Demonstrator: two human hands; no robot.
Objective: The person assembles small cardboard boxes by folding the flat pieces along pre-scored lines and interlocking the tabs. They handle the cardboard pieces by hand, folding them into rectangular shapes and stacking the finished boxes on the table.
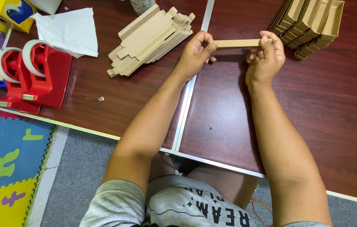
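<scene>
Midair, both hands pinching cardboard strip, bare table below

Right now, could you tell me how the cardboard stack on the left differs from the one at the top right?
The left stack holds flat, unfolded blanks, fanned out loosely; the right stack holds folded, tray-like pieces leaning in a neat row. The left stack lies beside the left hand; the right stack sits beyond the right hand. Both are plain brown cardboard.
</scene>
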